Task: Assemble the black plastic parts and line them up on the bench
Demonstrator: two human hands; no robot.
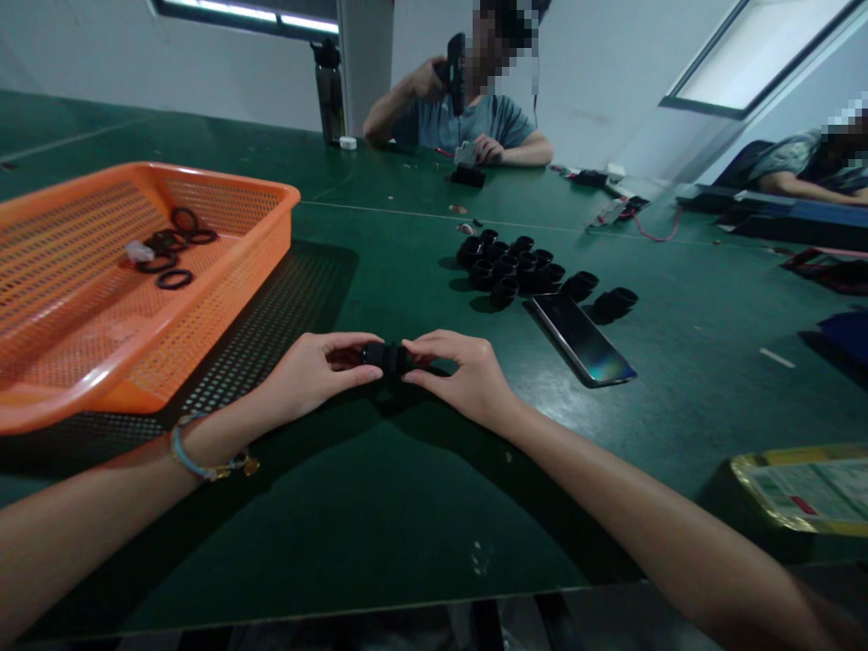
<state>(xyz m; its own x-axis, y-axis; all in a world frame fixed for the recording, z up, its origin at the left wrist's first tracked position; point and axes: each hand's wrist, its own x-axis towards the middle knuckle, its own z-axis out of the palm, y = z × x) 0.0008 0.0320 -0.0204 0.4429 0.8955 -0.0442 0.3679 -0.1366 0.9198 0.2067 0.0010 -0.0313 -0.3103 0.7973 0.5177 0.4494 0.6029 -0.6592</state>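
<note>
My left hand (317, 367) and my right hand (459, 372) meet at the middle of the green table (380, 506). Both pinch one small black cylindrical part (386, 358) from its two ends, low over the tabletop. The fingers of both hands are closed round it. A heap of several similar black cylindrical parts (510, 265) lies a little beyond my right hand. An orange mesh basket (223, 289) at the left holds several black rings (174, 253) and a small white piece (139, 251).
A dark phone (583, 338) lies face up right of the heap. A yellow-rimmed packet (800, 488) sits at the right edge. A person across the table holds a black tool (456, 65); another person leans at the far right. A dark bottle (330, 90) stands at the back.
</note>
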